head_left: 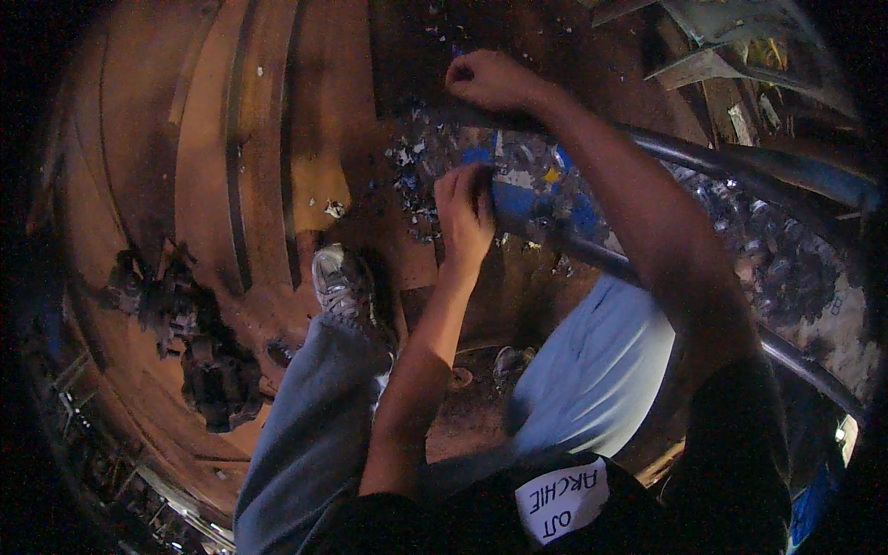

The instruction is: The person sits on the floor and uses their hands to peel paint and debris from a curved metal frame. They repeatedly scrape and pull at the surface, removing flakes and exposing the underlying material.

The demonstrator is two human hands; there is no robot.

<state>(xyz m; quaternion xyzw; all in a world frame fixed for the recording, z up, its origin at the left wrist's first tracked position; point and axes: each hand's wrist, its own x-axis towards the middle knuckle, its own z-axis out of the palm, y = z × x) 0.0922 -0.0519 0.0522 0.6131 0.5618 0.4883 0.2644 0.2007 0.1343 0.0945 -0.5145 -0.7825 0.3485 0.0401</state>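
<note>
My left hand (465, 215) is at the near left end of a long trough (518, 199) with dark rails. Its fingers are curled, and what they hold, if anything, is hidden in shadow. Beyond it my right hand (495, 81) is closed with the fingers bent in, past the trough's far side. I cannot make out anything in that grip. Small scraps, some blue, grey and yellow (552, 174), lie in the trough between and beside my hands. My right forearm crosses above the trough and hides part of the far rail (680, 151).
The near rail (601, 257) passes over my right leg. Many dark scraps (786, 264) fill the trough's right part. Loose bits (416, 176) litter the brown floor (324, 102) by its end. A dark heap (208, 347) lies left of my shoe (342, 280). Bent metal sheets (731, 69) stand far right.
</note>
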